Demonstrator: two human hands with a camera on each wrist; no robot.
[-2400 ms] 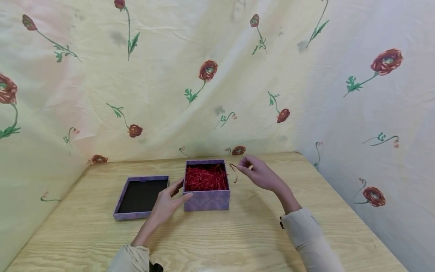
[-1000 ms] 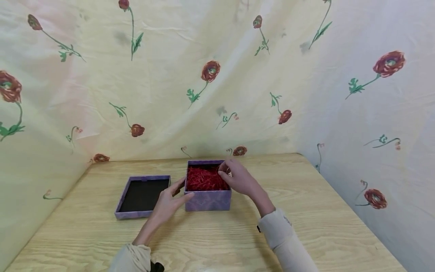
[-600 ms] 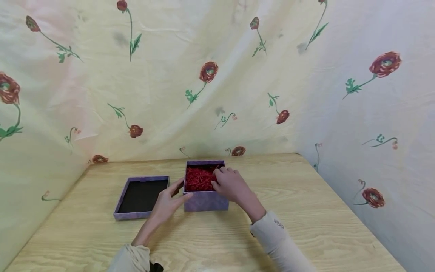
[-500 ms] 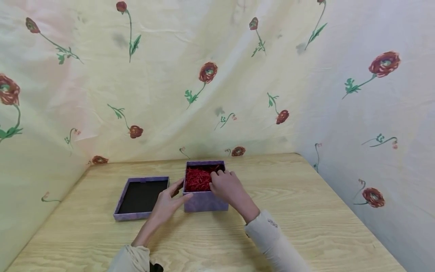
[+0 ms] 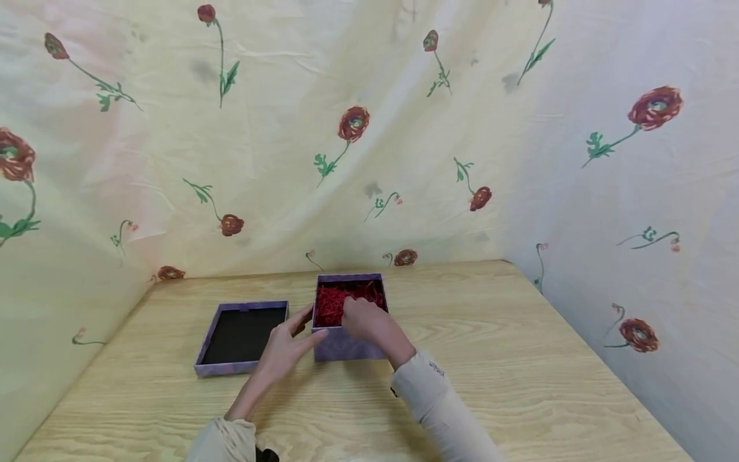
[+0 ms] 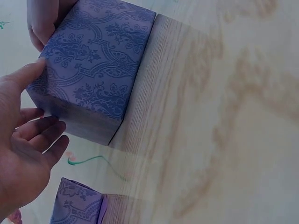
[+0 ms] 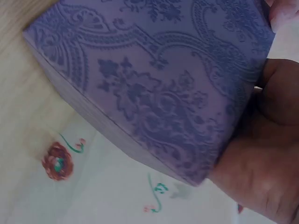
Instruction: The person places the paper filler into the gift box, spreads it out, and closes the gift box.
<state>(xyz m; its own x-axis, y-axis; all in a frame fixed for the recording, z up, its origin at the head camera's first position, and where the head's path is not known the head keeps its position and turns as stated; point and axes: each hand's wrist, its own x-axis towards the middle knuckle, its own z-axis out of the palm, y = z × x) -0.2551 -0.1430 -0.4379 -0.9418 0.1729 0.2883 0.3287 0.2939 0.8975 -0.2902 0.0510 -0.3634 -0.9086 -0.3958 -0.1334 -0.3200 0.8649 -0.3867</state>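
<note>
clerk: nearest findings?

inspector: the left hand [image 5: 283, 351], thumb and fingers spread apart, is rested against the near left corner of the purple box [image 5: 340, 347]. a shallow lid [image 5: 245, 337] is set just left of it.

clerk: and the right hand [image 5: 369, 321]?

inspector: reached over the near wall — fingertips hidden, so whether anything is gripped cannot be told. the red shreds [image 5: 330, 304] inside are seemingly being sorted — next, a braced box is called for.

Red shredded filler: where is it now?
In the head view, the red shredded filler lies inside the open purple patterned box, right of the shallow black-lined lid.
</note>
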